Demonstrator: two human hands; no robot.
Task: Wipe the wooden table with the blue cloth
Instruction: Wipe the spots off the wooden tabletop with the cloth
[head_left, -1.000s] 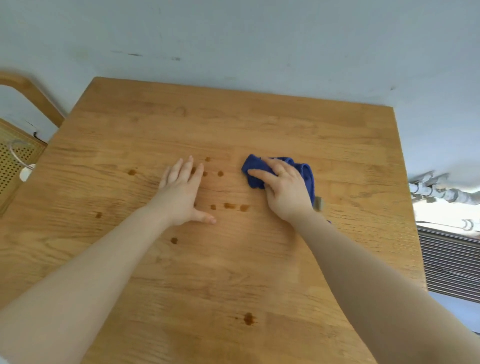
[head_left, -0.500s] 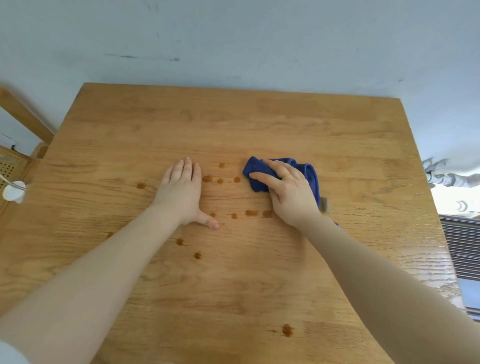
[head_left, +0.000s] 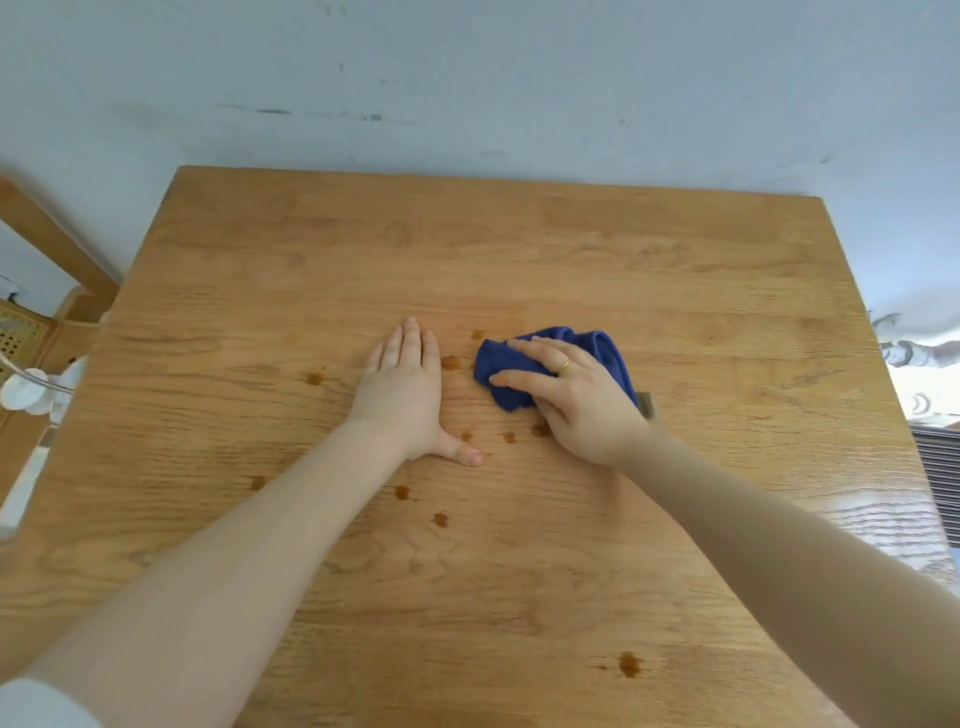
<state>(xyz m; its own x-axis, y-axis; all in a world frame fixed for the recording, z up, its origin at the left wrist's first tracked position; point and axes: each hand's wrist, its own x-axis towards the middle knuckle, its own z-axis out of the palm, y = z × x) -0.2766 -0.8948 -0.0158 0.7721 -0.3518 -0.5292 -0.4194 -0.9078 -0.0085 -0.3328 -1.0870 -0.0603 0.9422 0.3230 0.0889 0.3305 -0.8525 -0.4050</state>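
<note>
pale blue wall (head_left: 519, 78), wooden chair (head_left: 47, 291) at left, radiator grille (head_left: 937, 478) at right

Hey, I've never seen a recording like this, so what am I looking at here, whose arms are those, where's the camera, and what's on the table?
There is no machine here. A person wears a camera on the head, so you look forward and down along their own arms. The left hand rests flat on the wooden table, fingers straight. The right hand, with a ring on one finger, lies on a bunched blue cloth and holds it against the wood. Small brown spots dot the table near both hands, and one more lies close to the near edge. Behind is a pale wall.
</note>
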